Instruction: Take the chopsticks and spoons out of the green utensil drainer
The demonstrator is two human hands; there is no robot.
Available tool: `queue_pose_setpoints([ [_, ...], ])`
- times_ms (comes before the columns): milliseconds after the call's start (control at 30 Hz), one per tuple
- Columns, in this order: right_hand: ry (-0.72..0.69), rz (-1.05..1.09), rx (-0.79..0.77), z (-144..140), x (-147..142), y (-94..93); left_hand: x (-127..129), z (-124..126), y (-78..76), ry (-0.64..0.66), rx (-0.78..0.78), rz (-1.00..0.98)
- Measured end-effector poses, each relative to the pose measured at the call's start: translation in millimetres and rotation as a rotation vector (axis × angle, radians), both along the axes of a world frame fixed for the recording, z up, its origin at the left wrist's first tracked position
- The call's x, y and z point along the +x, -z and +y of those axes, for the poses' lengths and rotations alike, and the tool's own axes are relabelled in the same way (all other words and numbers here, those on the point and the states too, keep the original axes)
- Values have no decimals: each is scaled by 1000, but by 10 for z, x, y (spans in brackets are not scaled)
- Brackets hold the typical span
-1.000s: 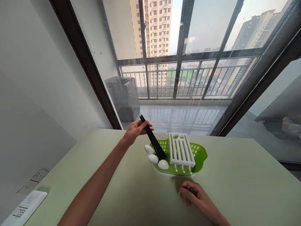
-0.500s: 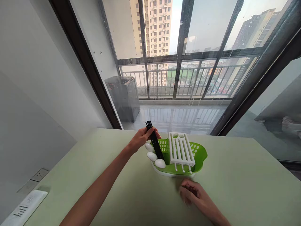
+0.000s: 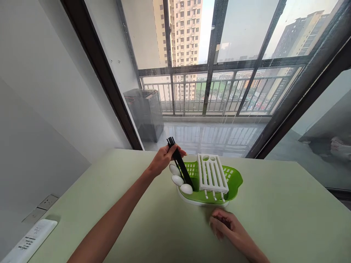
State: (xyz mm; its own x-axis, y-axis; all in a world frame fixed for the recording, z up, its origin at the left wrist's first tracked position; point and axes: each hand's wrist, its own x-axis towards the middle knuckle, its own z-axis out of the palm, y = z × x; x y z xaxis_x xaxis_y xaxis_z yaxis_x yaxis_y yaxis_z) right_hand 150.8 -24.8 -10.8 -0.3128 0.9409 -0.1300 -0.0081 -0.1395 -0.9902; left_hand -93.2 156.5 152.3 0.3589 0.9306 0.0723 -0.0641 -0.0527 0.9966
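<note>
A bundle of black chopsticks leans with its lower ends in the left part of a green rack on a white base. My left hand is closed round the upper part of the bundle. Three white spoons stick out along the rack's left side, bowls up, just below that hand. Across the rack's middle lies a white slotted holder with small hooks at its front. My right hand rests on the table in front of the rack, fingers loosely curled, thumb apart, holding nothing visible.
The pale green table carries all this. A white power strip lies at its left edge, near a wall socket. Beyond the table's far edge are dark-framed glass and a balcony with a dark box-shaped appliance.
My left hand has shifted slightly up and left, tilting the tops of the chopsticks a little further left. My right hand has stayed nearly still. The view has moved slightly.
</note>
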Motion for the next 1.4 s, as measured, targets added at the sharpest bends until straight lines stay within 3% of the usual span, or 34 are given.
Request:
queue_pose_setpoints([
  [133, -10, 4, 4, 6, -2, -15, -65, 60, -182, -100, 30, -75],
  [267, -19, -8, 8, 10, -3, -31, -249, 186, -388, -280, -21, -263],
  [400, 2, -12, 14, 9, -3, -37, -670, 312, -556, -454, -110, -398],
  [533, -19, -13, 19, 13, 1, -45, -1222, 331, -594, -424, -264, -276],
  [667, -24, 1, 16, 10, 13, -32, -1577, 142, -494, -245, -393, 132],
  [833, -27, -9, 12, -1, 33, 2, -1681, -192, -269, 3, -440, 503],
  [1133, -23, -17, 13, -7, 46, -32, -1724, -445, 54, 39, -501, 768],
  [1400, -20, -12, 8, -17, 47, -58, -1873, -502, 364, 136, -444, 961],
])
